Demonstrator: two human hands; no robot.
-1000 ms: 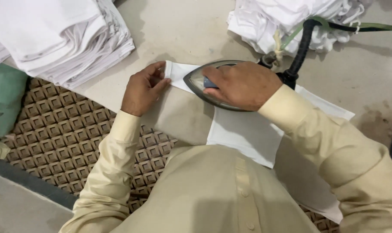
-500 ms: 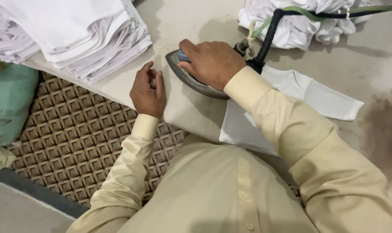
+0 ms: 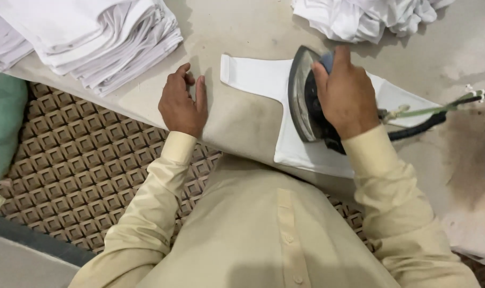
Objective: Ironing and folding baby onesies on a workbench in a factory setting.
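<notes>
a: on the padded table (image 3: pixel 242 32), item one?

b: my right hand (image 3: pixel 346 93), fingers wrapped tight round the handle of the iron (image 3: pixel 306 101). the iron sits soleplate down on the white cloth piece (image 3: pixel 253 74), near its middle, nose pointing away from me.

a: item two?

b: the white cloth piece itself, flat on the table close to the near edge, its narrow end reaching toward my left hand (image 3: pixel 182 104).

a: and that hand?

b: resting palm down on the bare table just left of the cloth, fingers held loosely together, holding nothing, not touching the cloth.

a: surroundings?

b: a stack of folded white cloth (image 3: pixel 93 37) at far left; a crumpled white heap (image 3: pixel 360 16) at far right; a dark cord with a green line (image 3: pixel 440 112) trailing right from the iron; patterned brown flooring (image 3: pixel 77 165) below the table edge.
</notes>
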